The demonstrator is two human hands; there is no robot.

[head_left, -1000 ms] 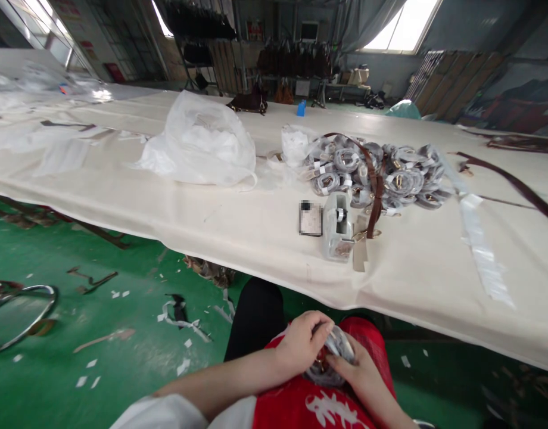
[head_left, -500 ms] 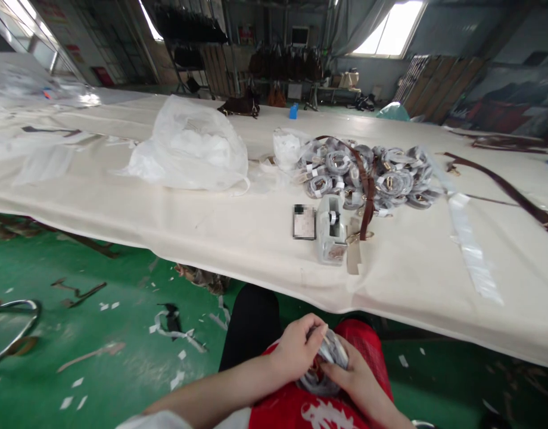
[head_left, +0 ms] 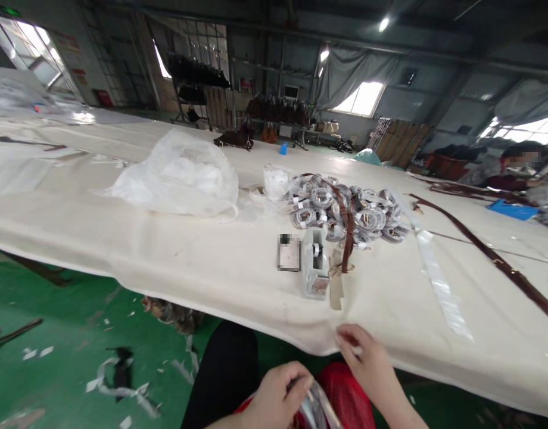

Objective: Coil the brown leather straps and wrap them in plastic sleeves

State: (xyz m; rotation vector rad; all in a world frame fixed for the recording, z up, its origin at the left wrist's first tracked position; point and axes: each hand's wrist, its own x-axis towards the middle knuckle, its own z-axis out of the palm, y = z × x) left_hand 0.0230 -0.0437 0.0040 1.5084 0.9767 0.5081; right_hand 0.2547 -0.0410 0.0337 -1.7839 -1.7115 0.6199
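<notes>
Low over my lap, my left hand [head_left: 278, 393] is closed on a coiled strap [head_left: 317, 406] wrapped in clear grey plastic, partly cut off by the lower frame edge. My right hand [head_left: 367, 360] is off the coil, at the table's front edge, with fingers bent and thumb apart; nothing shows in it. Beyond it stands a grey tape dispenser [head_left: 315, 277], with a beige strip [head_left: 336, 292] beside it. Left of the dispenser lies a small blurred card-like item [head_left: 289, 255]. Several wrapped strap coils [head_left: 367, 217] are heaped behind, a loose brown strap [head_left: 345, 223] lying across them.
A large white plastic bag [head_left: 180, 179] sits left on the cream-covered table [head_left: 220, 262]. A long brown strap [head_left: 488, 253] and a clear plastic strip [head_left: 441, 286] lie right. Another person [head_left: 501, 167] is at the far right. Scraps litter the green floor [head_left: 68, 339].
My right hand has let go of the wrapped coil and moved up and forward to the table edge. My left hand keeps the coil, now lower in view. The view has tilted up and turned right.
</notes>
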